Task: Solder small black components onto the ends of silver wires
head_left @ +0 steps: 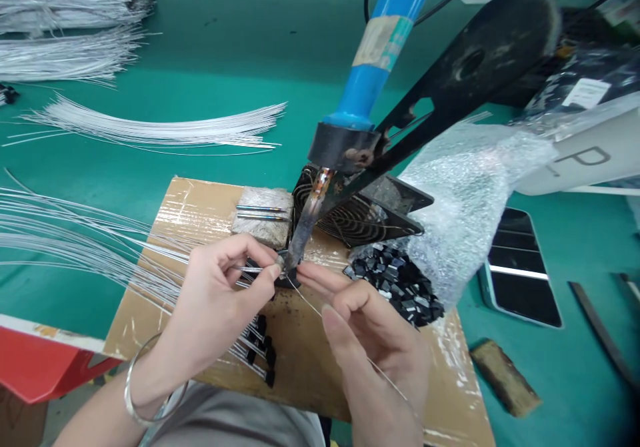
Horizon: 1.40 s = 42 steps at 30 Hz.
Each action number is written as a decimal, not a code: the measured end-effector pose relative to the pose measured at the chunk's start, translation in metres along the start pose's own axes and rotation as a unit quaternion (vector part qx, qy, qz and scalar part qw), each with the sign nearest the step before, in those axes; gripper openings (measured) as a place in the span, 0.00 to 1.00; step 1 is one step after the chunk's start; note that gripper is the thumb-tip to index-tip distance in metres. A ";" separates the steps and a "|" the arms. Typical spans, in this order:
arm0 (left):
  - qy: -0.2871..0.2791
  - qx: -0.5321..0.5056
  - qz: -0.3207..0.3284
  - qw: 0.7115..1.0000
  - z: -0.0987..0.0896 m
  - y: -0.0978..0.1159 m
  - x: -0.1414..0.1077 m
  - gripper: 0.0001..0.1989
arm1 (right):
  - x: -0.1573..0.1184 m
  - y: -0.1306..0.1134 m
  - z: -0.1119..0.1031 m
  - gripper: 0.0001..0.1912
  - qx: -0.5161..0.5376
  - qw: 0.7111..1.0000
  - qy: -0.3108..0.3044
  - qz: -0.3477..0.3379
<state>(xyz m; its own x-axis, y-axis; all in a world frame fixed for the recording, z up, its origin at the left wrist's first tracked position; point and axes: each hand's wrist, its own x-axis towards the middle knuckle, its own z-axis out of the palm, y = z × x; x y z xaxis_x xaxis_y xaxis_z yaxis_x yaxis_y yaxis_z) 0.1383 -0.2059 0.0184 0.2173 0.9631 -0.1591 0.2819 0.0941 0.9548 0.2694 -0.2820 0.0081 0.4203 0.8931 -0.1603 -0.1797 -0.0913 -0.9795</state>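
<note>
My left hand (225, 293), with a bangle (131, 393) at the wrist, pinches thin white wires at the tip of a soldering iron (306, 223). The iron hangs from a blue handle (367, 73) on a black bracket. My right hand (375, 340) has a thin strand of solder (310, 305) between thumb and fingers; the strand runs up to the iron's tip and down across the palm. What lies under the tip is partly hidden by my fingers. Below my left hand, white wires with black ends (260, 350) rest on the cardboard (310, 380).
A fan (360, 223) stands behind the tip, beside a block with metal strips (265, 213). Black parts (395, 283) spill from a bubble-wrap bag (460, 187). A phone (523, 267) and a brown block (505, 377) lie right. White wire bundles (165, 127) lie left.
</note>
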 end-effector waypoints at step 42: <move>0.010 0.012 0.028 0.999 -0.001 0.000 -0.003 0.05 | 0.000 0.002 -0.001 0.15 0.002 1.000 0.007 0.008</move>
<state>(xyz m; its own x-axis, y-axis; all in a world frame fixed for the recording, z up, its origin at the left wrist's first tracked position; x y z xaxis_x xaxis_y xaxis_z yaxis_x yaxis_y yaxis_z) 0.1370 -0.2081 0.0195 0.2147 0.9715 -0.1006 0.2927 0.0343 0.9556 0.2700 -0.2827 0.0059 0.4295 0.8852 -0.1786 -0.1902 -0.1046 -0.9761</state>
